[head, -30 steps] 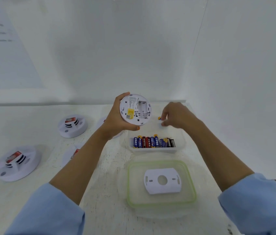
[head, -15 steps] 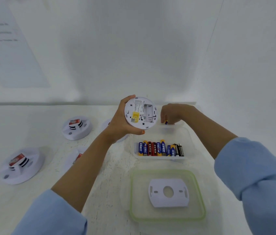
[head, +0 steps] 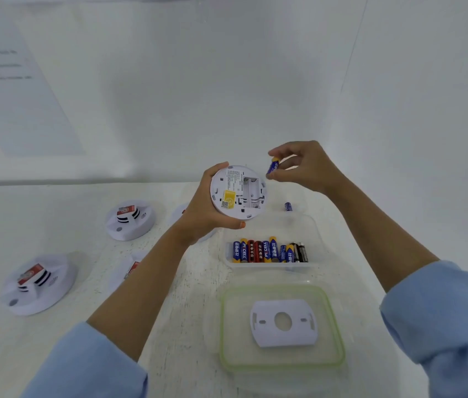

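Note:
My left hand [head: 204, 208] grips a round white smoke detector [head: 238, 192], held up with its back and its empty battery bay facing me. My right hand [head: 303, 166] pinches a blue and yellow battery [head: 273, 167] between thumb and fingers, just right of the detector's top edge. Below them a clear plastic tub [head: 310, 225] holds several batteries [head: 270, 251] in a row. One loose blue battery [head: 288, 206] lies on the table behind the tub.
A green-rimmed lid [head: 339, 334] near me carries a white mounting plate [head: 284, 322]. Two smoke detectors [head: 129, 219] [head: 37, 282] sit at the left, and another [head: 129, 268] is partly hidden by my left forearm. White walls close off the back and right.
My right hand has risen from behind the tub with a battery pinched in it, up beside the detector. My left hand has kept the detector in about the same place.

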Demonstrator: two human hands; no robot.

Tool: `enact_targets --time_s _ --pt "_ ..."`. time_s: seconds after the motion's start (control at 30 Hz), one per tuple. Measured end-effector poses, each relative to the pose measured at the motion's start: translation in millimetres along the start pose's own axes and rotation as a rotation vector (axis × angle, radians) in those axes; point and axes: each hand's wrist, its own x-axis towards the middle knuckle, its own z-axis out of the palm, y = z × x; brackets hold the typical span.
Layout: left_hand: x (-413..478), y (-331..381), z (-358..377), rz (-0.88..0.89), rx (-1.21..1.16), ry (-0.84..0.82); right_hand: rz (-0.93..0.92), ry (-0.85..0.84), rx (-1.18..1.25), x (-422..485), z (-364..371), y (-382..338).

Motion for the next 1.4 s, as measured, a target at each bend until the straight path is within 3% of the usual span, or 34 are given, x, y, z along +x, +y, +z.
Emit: enact_targets --time_s 0.4,0.67,0.8,0.93,1.0,1.07,1.13,1.23,1.4 --pt "-13 6 6 0.006 -0.006 -0.028 -0.125 -0.048 -0.186 -30 24 -17" --pt "-22 5 10 0.013 -0.030 0.013 -0.205 -0.136 -0.647 -43 23 -26" --pt "-21 6 14 0.006 -0.059 0.013 -0.206 -0.172 -0.631 -53 31 -31" --pt "-22 3 14 -0.036 -0.057 -0.012 -0.185 -0.297 -0.766 -57 28 -27" --pt "-21 4 13 -0.048 -0.050 -0.009 -0.112 -0.347 -0.599 -53 17 -21" --pt "-17 8 9 -0.046 -0.035 -0.008 -0.026 -0.247 -0.410 -44 4 -9" --pt "-13 12 6 -0.035 -0.028 -0.021 0.049 -0.135 -0.559 -28 -9 6" --pt "-8 13 6 -0.044 -0.026 -0.027 0.144 -0.314 -0.956 -4 -10 24" --pt "-3 8 8 -0.051 -0.026 -0.017 0.192 -0.544 -1.081 31 6 49"
